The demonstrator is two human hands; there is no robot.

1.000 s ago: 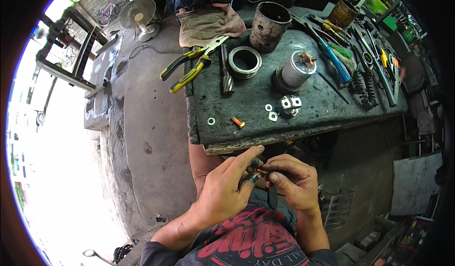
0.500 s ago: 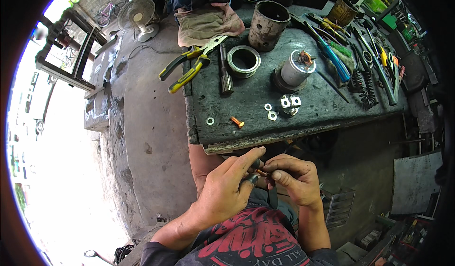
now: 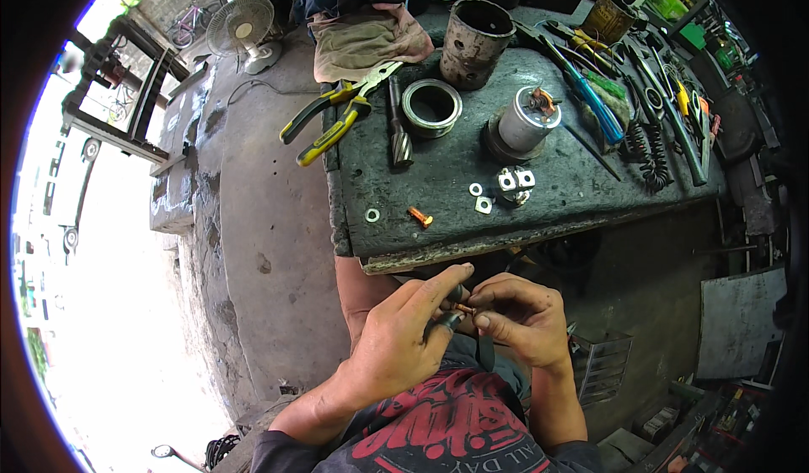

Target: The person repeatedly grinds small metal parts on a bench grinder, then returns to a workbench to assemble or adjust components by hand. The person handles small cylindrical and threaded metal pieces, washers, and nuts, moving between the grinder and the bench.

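In front of my lap, just below the bench's near edge, my left hand (image 3: 403,325) is closed round a small dark part (image 3: 455,292), mostly covered by the fingers. A copper-coloured bolt (image 3: 463,308) sticks out of it toward the right. The fingertips of my right hand (image 3: 529,317) pinch the bolt's free end; whether a nut or washer is there is hidden. On the bench above lies a second copper-coloured bolt (image 3: 420,217), with a round washer (image 3: 372,216) to its left. A small washer (image 3: 475,190) and a square plate (image 3: 483,206) lie beside a shiny metal block (image 3: 515,183).
The dark bench (image 3: 438,241) also bears yellow-black pliers (image 3: 344,119), a fluted cutter (image 3: 400,136), a metal ring (image 3: 431,108), a grey cylinder (image 3: 527,123), a rusty tube (image 3: 476,47), a rag (image 3: 371,43) and a blue-handled tool (image 3: 602,117). A fan (image 3: 244,30) stands far left.
My right fingers have shifted slightly at the bolt's end, the thumb a little lower. My left hand keeps its grip; the things on the bench lie as before.
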